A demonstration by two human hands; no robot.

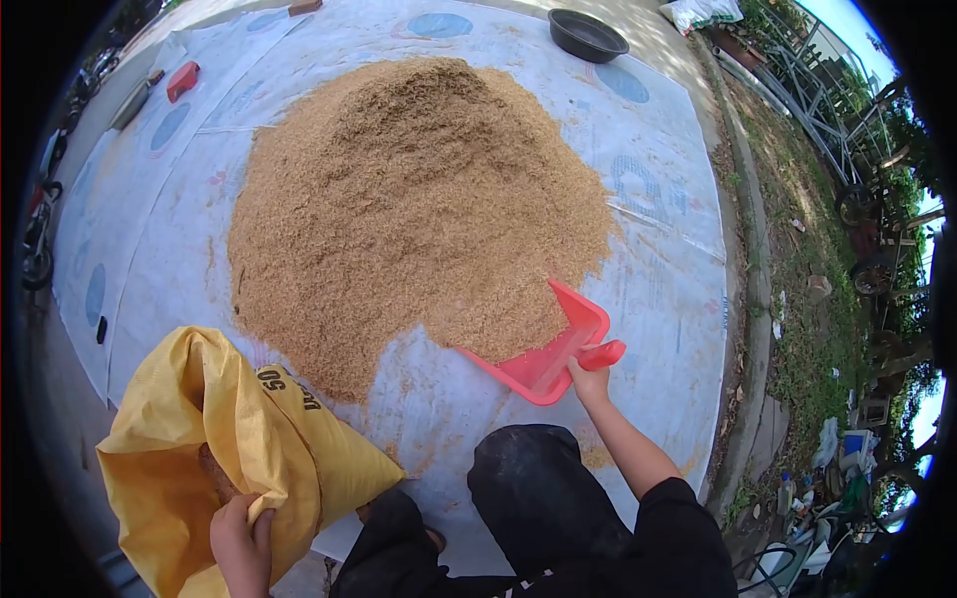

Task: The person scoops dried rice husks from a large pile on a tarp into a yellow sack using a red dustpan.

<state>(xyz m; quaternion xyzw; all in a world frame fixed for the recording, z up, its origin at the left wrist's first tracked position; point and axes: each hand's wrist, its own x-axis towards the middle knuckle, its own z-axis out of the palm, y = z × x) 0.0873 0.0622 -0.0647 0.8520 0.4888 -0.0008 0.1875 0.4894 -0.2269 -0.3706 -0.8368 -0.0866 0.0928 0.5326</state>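
Observation:
My right hand (588,377) is closed round the handle of a red dustpan-shaped scoop (546,371). The scoop's open mouth is pushed into the lower right edge of a large heap of light brown husk-like material (419,199), and some of it lies in the scoop. At the lower left, my left hand (242,538) pinches the rim of a yellow sack (289,429). The sack's mouth gapes open, with a little brown material showing inside.
White printed sheeting (658,299) lies under the heap. A black basin (588,36) stands at its top edge, and a red object (182,81) lies upper left. Motorcycles (40,234) stand at the far left. Grass, a kerb and clutter line the right.

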